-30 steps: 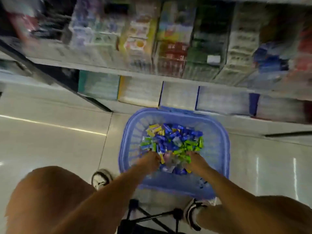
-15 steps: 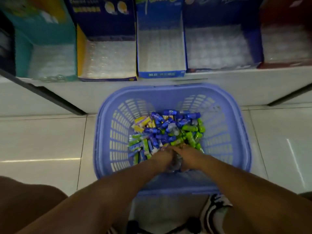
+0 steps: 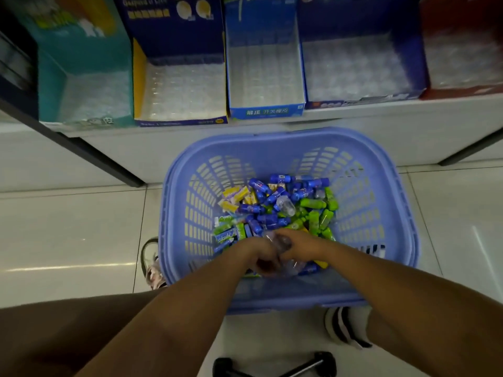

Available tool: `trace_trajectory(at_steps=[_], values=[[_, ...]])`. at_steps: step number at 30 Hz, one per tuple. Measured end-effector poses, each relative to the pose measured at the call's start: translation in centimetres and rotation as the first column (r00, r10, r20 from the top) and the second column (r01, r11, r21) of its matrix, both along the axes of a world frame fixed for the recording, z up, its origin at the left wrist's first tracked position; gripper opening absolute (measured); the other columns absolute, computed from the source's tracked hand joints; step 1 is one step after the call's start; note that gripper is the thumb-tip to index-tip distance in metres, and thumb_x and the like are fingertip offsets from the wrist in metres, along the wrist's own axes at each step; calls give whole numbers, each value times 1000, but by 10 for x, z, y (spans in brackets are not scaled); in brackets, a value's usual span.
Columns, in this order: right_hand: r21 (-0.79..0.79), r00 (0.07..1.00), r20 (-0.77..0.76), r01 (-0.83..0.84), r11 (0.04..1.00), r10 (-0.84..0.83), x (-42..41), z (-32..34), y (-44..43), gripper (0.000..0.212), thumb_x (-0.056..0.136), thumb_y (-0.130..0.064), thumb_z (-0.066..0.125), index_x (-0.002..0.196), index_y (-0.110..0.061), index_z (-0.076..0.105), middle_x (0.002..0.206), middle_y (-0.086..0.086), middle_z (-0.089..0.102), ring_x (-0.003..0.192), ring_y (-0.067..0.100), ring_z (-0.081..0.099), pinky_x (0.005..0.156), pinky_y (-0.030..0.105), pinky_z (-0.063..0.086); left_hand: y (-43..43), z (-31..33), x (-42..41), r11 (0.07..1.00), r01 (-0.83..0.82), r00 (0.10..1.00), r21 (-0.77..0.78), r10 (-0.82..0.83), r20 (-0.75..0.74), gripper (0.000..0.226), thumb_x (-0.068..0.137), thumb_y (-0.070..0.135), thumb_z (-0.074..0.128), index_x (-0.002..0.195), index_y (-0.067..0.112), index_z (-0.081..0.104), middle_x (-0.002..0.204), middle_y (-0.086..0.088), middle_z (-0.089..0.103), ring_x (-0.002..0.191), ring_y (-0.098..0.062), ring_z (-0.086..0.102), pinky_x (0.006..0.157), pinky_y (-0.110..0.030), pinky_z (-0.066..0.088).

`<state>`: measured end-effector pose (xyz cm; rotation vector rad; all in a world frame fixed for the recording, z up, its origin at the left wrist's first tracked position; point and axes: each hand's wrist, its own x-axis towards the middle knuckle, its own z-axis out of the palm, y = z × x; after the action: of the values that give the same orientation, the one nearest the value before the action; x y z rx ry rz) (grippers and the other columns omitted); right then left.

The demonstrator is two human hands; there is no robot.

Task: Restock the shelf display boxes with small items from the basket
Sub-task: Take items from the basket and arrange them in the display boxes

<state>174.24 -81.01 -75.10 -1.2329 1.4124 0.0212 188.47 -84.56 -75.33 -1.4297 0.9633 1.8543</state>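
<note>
A light blue plastic basket (image 3: 381,186) stands on the floor below the shelf. Inside lies a heap of small items (image 3: 275,205): blue, green and yellow packs and some clear ones. My left hand (image 3: 258,254) and my right hand (image 3: 302,243) are both down at the near edge of the heap, touching each other, fingers curled round clear small items (image 3: 283,250) between them. On the shelf above stand display boxes: teal (image 3: 49,85), dark blue with yellow side (image 3: 138,77), bright blue (image 3: 265,111), another blue (image 3: 362,100) and red (image 3: 460,91), each lined with clear trays.
The white shelf front (image 3: 190,142) runs just behind the basket, with dark posts (image 3: 89,156) at left and right. Pale floor tiles (image 3: 68,235) lie around. My shoes (image 3: 152,262) are beside the basket, and a black stand (image 3: 275,365) is by my feet.
My view has dropped and moved closer to the basket and lower shelf. My two hands, apart in the heap a second ago, have come together at its near edge.
</note>
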Motion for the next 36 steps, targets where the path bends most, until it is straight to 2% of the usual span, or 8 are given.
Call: trace_trajectory(at_steps=[6,9,12,15,18,22,30,36], values=[[-157,957,111,283,946,-267,22,9,-45,48,83,-19,68,128,-22,50,127,6,55,108,21,57,83,32,51,-43,23,13,886,-421,907,-195,410,-95,25,94,-6,39,79,7,55,53,-6,61,49,-14,60,47,-24,53],[-54,839,243,512,857,-486,50,20,-80,46,88,-25,64,131,-20,47,126,6,55,111,25,58,93,40,51,-68,30,27,599,-756,653,-264,719,-239,24,97,1,35,97,1,59,62,-10,63,55,-20,61,56,-30,55],[301,520,440,682,666,-732,73,32,-114,35,94,-21,55,126,-13,43,117,8,58,97,23,63,78,38,55,-88,33,38,256,-907,355,-334,892,-280,18,97,1,39,100,-3,56,84,-18,59,70,-26,58,59,-29,55],[298,601,409,623,723,-686,68,34,-126,36,95,-15,50,131,-10,44,101,6,63,82,16,60,69,31,51,-81,27,48,511,-382,803,-770,596,-3,18,97,6,43,96,4,60,81,-12,59,70,-25,57,72,-38,52],[-319,960,-171,160,934,-223,35,22,-122,46,92,-11,50,137,-13,42,122,13,56,105,27,56,86,42,50,-66,14,47,414,-104,909,-904,409,83,25,92,10,49,114,0,55,100,-20,59,87,-35,57,75,-45,47],[-414,750,-636,-527,742,179,3,6,-117,55,93,-36,48,142,-13,34,136,9,47,125,27,41,100,39,41,-70,-8,44,423,219,947,-879,125,297,68,84,45,64,135,6,41,136,-13,37,130,-32,31,107,-38,30],[-440,763,-612,-547,712,207,28,-31,-129,65,89,-52,43,142,-17,27,107,16,60,99,32,54,67,33,41,-66,-23,31,277,-1,916,-961,387,111,71,77,38,74,133,7,43,131,-16,42,123,-34,35,100,-41,36],[-458,838,-488,-485,745,246,25,-36,-128,58,87,-49,47,138,-27,30,117,11,60,98,33,60,68,32,40,-64,-18,27,363,-108,873,-926,480,86,72,78,31,73,136,7,38,135,-17,38,126,-33,33,100,-39,35]])
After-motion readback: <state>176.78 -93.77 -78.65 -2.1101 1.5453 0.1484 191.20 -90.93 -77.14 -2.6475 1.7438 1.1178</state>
